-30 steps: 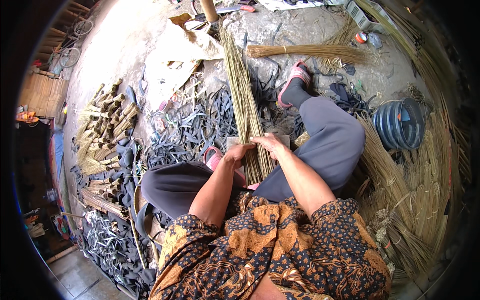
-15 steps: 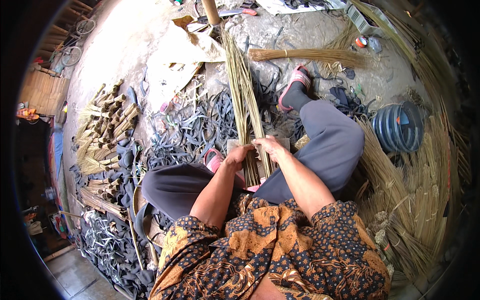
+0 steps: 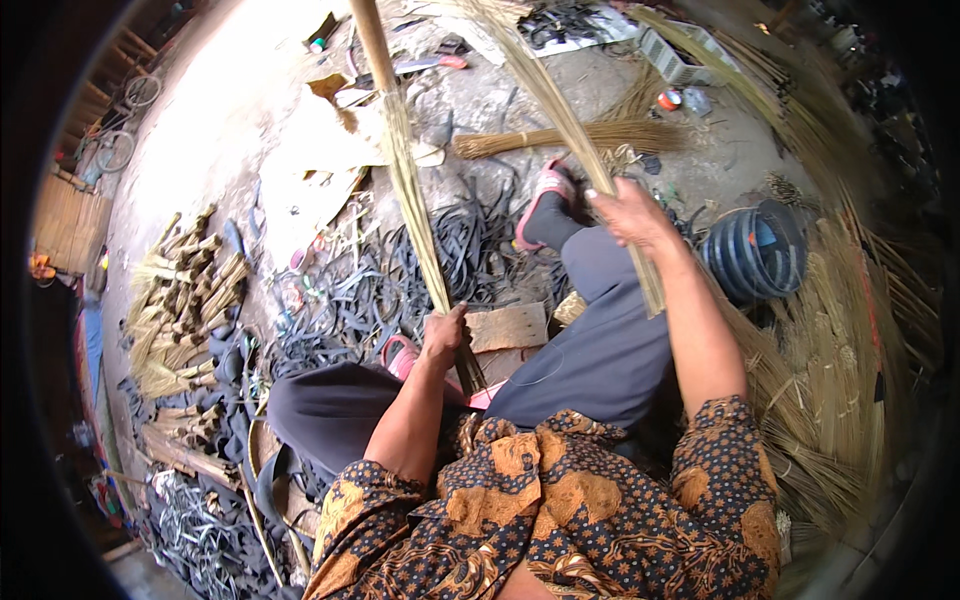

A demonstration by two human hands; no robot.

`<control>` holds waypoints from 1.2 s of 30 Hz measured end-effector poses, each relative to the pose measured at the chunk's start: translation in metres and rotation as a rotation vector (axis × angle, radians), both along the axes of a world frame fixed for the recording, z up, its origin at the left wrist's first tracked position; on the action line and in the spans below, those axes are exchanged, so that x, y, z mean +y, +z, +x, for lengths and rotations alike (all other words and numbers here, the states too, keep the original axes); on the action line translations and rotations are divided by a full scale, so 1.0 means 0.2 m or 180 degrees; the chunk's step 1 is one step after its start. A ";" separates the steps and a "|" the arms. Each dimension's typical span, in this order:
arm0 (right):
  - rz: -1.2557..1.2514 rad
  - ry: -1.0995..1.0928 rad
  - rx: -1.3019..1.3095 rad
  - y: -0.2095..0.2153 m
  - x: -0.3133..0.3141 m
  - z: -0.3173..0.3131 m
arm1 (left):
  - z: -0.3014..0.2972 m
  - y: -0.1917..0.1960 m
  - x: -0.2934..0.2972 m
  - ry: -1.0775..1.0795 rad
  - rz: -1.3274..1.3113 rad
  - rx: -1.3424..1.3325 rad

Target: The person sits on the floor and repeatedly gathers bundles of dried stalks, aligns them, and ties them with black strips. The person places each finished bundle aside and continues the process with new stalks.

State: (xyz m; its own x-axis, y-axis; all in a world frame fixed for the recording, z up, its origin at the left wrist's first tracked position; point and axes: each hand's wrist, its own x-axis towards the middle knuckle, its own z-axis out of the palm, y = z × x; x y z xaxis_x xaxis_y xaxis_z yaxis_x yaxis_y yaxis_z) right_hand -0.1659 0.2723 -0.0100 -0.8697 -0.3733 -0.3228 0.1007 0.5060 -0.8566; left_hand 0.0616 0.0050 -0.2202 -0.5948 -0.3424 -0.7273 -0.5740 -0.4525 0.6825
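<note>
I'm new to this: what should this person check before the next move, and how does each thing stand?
1. Left hand closed round the left stick bundle: ok.
2. Right hand closed round the right stick bundle: ok.
3. Bundles separate: ok, apart wherever they show.
4. Left stick bundle clear of the wooden pole: cannot tell; they overlap in this view.
5. Right stick bundle's lower end off the trousers: cannot tell; it crosses in front of them.
6. Red-handled blade away from both hands: ok, lying beyond them on the floor.
</note>
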 end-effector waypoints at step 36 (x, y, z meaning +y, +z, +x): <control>-0.2603 -0.0049 0.0773 0.38 -0.75 0.54 | -0.16 1.00 0.20 -0.1639 -0.2057 0.1653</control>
State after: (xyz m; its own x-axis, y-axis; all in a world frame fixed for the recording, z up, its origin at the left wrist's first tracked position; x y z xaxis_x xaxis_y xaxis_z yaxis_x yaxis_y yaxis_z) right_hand -0.0586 0.1222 0.0658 -0.8869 -0.3952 0.2393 -0.1313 -0.2810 -0.9507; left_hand 0.0289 0.0442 -0.0200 -0.9768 -0.1917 -0.0956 -0.1543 0.3199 0.9348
